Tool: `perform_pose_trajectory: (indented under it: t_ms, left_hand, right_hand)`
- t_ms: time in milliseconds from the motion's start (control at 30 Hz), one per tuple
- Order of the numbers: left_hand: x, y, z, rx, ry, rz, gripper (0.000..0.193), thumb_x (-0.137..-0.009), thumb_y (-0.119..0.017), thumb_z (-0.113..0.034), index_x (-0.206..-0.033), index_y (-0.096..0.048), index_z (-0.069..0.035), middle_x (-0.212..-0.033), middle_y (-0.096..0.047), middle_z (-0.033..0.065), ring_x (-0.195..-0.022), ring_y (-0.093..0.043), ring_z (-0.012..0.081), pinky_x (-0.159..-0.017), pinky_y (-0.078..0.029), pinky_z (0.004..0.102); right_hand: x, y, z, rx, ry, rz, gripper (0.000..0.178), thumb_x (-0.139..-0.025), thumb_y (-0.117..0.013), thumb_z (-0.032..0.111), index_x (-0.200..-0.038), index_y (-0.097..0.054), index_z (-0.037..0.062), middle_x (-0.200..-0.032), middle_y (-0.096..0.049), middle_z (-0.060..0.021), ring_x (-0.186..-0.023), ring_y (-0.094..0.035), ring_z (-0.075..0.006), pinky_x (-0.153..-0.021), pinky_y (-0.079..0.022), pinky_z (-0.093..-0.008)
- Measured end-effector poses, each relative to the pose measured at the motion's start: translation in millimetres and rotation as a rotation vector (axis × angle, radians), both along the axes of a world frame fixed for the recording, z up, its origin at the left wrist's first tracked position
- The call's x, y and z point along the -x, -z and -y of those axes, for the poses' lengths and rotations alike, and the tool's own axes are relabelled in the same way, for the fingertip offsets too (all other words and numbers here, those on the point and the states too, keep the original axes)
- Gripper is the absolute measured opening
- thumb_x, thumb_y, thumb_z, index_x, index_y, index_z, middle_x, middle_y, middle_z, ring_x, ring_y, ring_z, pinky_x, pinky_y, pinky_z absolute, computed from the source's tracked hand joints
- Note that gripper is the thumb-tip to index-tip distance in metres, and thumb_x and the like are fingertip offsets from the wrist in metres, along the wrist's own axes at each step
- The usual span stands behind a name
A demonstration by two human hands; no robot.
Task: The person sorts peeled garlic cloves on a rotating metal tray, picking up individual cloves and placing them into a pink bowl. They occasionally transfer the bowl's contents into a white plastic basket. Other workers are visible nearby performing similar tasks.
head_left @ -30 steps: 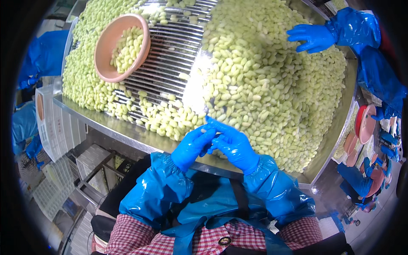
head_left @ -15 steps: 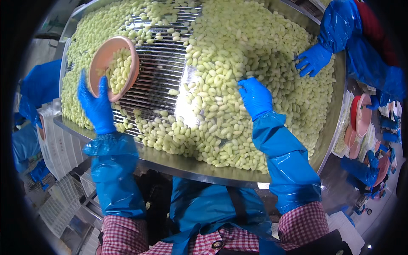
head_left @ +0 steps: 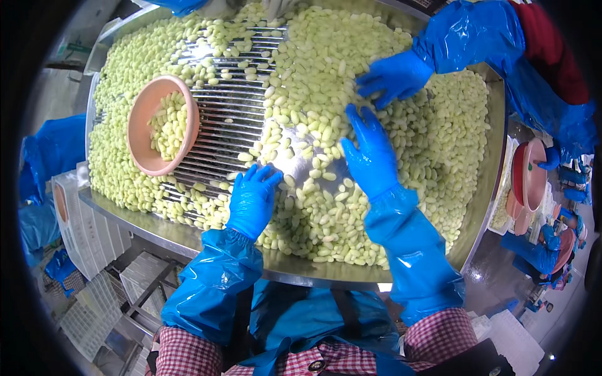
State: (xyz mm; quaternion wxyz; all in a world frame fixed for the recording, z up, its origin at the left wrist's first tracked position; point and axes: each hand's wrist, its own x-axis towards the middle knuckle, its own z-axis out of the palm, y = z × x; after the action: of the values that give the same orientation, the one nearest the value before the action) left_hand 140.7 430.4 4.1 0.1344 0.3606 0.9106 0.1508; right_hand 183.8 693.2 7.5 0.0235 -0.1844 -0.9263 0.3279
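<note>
Pale green, oval peeled grapes (head_left: 332, 232) lie heaped over a large steel sorting table. My left hand (head_left: 253, 199), in a blue glove, rests with fingers apart at the near right edge of the slatted grate (head_left: 232, 103), touching grapes there. My right hand (head_left: 371, 150), gloved too, reaches over the heap at right of centre, its fingers spread and nothing held. A pink bowl (head_left: 139, 147), partly filled with grapes, sits tilted on the left of the grate, apart from both hands. Just beyond my right fingertips is a co-worker's blue-gloved hand (head_left: 398, 76).
The table's steel rim (head_left: 313, 276) runs along my front. A co-worker's blue sleeve (head_left: 467, 37) crosses the right far corner. White plastic crates (head_left: 94, 219) stand at the lower left. More pink bowls (head_left: 534, 178) and other people are at the right.
My left hand has left the bowl and moved right to the grapes by the grate. My right hand has opened its fingers. The co-worker's hand has come left, close to mine.
</note>
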Motion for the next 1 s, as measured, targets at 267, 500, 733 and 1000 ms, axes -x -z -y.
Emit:
perform_pose_trajectory:
  t_ms: [267,500,733,1000]
  left_hand:
    - [57.1,18.5,-75.3,-0.526,-0.349,0.153,0.028,-0.091,-0.063,-0.009,-0.117,-0.068,-0.014,-0.109,-0.065,0.01,-0.092,-0.066,0.0224,-0.077,-0.054,0.0322]
    - [60.2,50.5,-130.6,-0.23,-0.085,0.268,0.029,-0.084,-0.065,-0.013,-0.112,-0.069,-0.013,-0.108,-0.066,0.0127,-0.1,-0.062,0.0348,-0.083,-0.051,0.0419]
    - [36.7,39.3,-109.8,-0.238,-0.192,0.303,0.021,-0.086,-0.062,-0.017,-0.106,-0.065,-0.011,-0.1,-0.066,0.0174,-0.089,-0.065,0.036,-0.075,-0.053,0.0432]
    - [20.8,21.0,-67.0,-0.659,-0.71,0.823,0.024,-0.088,-0.062,-0.013,-0.112,-0.065,-0.01,-0.099,-0.067,0.0089,-0.087,-0.066,0.0256,-0.074,-0.053,0.0358]
  right_hand:
    - [-28.0,16.7,28.9,-0.088,-0.06,0.118,0.056,-0.092,-0.06,0.018,-0.145,-0.043,0.0203,-0.148,-0.035,-0.0207,-0.129,-0.044,-0.0403,-0.105,-0.042,-0.0438]
    - [-43.0,13.0,12.6,0.102,0.083,-0.037,0.035,-0.094,-0.056,0.01,-0.129,-0.06,0.0128,-0.13,-0.056,-0.0149,-0.117,-0.057,-0.0319,-0.095,-0.049,-0.0368]
    - [45.3,11.9,-5.8,-0.008,0.052,-0.265,0.025,-0.094,-0.057,0.009,-0.116,-0.066,0.0112,-0.116,-0.064,-0.0143,-0.106,-0.063,-0.0326,-0.089,-0.051,-0.0378]
    - [120.7,84.3,-35.0,-0.288,-0.205,-0.147,0.016,-0.088,-0.059,0.013,-0.1,-0.069,0.0129,-0.1,-0.066,-0.0106,-0.09,-0.064,-0.0347,-0.077,-0.053,-0.0413]
